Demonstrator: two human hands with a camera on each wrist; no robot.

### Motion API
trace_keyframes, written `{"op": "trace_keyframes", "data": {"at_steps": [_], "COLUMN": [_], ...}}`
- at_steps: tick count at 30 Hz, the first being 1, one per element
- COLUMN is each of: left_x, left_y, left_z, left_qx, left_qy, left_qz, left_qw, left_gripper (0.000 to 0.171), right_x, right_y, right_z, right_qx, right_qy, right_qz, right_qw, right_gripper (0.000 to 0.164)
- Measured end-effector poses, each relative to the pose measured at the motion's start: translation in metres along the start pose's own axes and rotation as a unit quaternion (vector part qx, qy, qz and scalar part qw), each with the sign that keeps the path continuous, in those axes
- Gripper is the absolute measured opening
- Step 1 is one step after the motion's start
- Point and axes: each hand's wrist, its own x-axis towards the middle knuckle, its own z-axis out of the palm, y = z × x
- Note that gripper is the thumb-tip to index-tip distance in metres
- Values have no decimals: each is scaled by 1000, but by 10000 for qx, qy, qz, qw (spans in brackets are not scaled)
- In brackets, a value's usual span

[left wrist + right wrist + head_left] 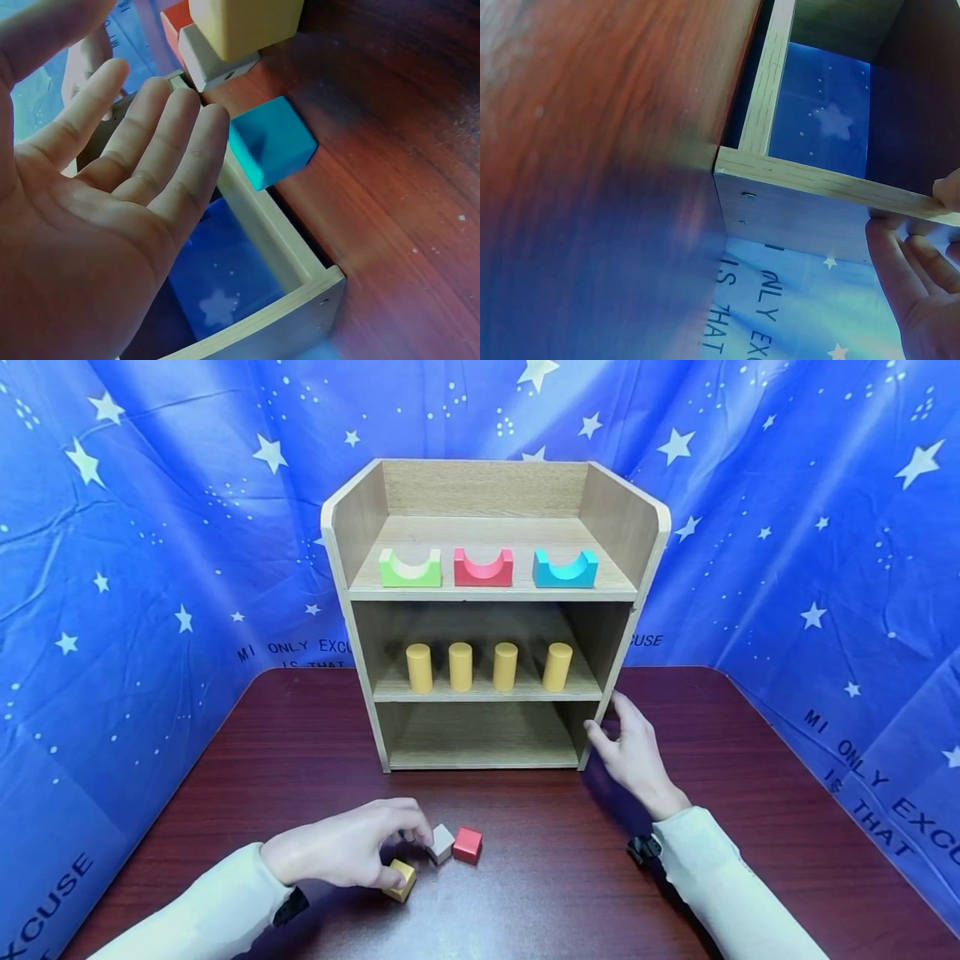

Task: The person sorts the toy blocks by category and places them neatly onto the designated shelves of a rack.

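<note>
My left hand (360,843) hovers low over the table with its fingers spread and loosely bent. Its thumb overlaps a yellow cube (401,882) in the head view; I cannot tell whether they touch. Near its fingertips lie a white cube (441,844) and a red cube (468,845). In the left wrist view a teal cube (273,142) appears beside the straight fingers; the head view does not show it. My right hand (633,752) holds the wooden shelf's (832,184) right side panel, thumb at the front edge and fingers against the outer face.
Green (411,575), red (483,573) and blue (565,575) arch blocks line the shelf's top level. Several yellow cylinders (461,668) stand on its middle level. Around the dark red table (300,735) hangs a blue star-patterned cloth (187,527).
</note>
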Motion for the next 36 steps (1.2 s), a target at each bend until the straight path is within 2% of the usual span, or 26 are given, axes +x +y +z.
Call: {"op": "trace_keyframes", "data": {"at_steps": [10, 19, 27, 36], "left_x": [-5, -5, -4, -5], "left_y": [-2, -7, -6, -7], "left_z": [7, 16, 18, 19], "left_qx": [-62, 265, 387, 446], "left_qy": [-389, -369, -414, -314], "left_qz": [-273, -169, -332, -344], "left_qw": [9989, 9988, 9978, 9979], "left_gripper": [42, 43, 38, 37], "right_x": [1, 1, 0, 0], "right_y": [-1, -1, 0, -1], "right_z": [-1, -1, 0, -1], "right_qx": [-92, -92, -19, -30], "right_qy": [10, 3, -22, -23], "right_qz": [-4, 0, 15, 38], "right_qw": [10000, 10000, 10000, 10000], "right_gripper": [47, 47, 47, 46]}}
